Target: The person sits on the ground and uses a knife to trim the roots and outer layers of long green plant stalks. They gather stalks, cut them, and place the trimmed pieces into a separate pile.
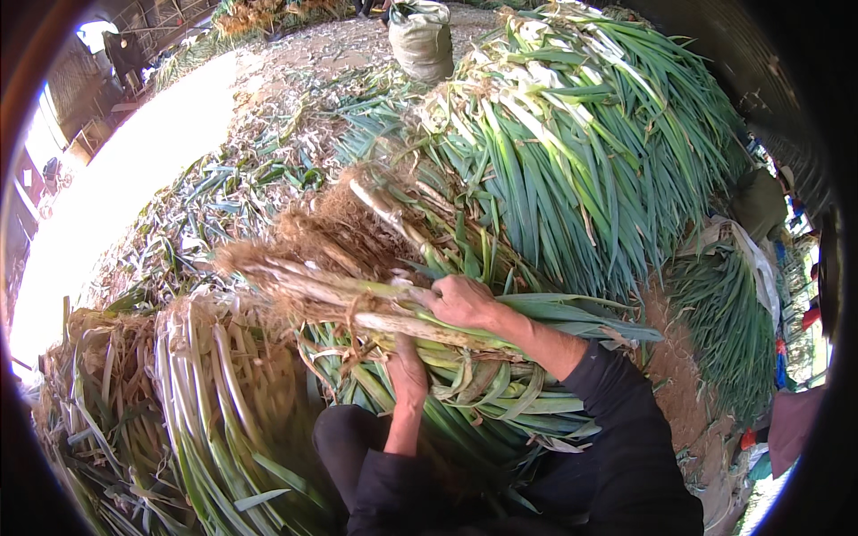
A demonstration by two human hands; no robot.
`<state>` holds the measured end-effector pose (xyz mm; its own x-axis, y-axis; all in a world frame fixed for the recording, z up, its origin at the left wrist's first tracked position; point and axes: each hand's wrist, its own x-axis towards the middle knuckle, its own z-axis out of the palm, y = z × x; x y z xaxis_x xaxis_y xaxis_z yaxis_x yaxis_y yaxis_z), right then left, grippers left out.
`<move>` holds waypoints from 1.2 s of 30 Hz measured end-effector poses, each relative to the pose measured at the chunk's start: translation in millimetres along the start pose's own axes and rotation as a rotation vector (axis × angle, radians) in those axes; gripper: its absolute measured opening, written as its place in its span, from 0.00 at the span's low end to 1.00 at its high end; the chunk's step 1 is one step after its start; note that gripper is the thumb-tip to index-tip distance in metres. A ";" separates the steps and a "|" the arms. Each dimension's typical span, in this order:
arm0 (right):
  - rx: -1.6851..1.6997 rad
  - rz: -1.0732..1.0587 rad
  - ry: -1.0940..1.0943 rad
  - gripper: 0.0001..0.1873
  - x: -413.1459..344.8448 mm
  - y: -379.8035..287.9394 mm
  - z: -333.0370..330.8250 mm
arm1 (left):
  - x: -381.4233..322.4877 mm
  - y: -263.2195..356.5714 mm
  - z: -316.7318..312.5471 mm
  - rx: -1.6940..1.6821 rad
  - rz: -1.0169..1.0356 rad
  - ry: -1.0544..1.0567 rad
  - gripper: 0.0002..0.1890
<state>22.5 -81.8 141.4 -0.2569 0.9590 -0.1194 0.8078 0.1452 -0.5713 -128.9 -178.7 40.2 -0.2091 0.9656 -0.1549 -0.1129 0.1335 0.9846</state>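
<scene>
A bunch of long green onions [415, 328] lies across my lap area, with shaggy brown roots pointing left and green leaves to the right. From above, my right hand [464, 303] grips the stalks near the middle, its fingers closed around them. My left hand [407, 372] holds the near side of the same bunch, its fingertips partly hidden by the stalks. Dry outer leaves hang loose below the bunch. Just beyond it lie more rooted stalks [392, 218], partly covered by the bunch.
At the left, trimmed white-stemmed onions [224, 388] stand in a heap beside my knee [345, 435]. A large onion pile [590, 154] rises at the back right. A woven sack [421, 43] stands at the back. Leaf scraps [268, 154] litter the floor. Another person's sleeve [794, 429] shows far right.
</scene>
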 end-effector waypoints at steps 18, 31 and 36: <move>-0.032 0.079 0.272 0.19 54.3 48.1 35.9 | 62.8 75.2 56.8 0.589 0.910 0.026 0.24; 0.189 0.438 0.024 0.42 -95.2 141.4 -13.9 | 89.1 66.7 52.3 0.930 0.776 -0.141 0.26; -0.078 0.278 0.261 0.39 -139.9 69.5 19.4 | 81.2 69.9 15.2 0.986 0.940 -0.078 0.26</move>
<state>104.2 -210.5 102.6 0.1134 0.9926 -0.0446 0.8678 -0.1208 -0.4819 -139.0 -87.6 97.8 0.2371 0.7851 0.5722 0.7812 -0.5042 0.3682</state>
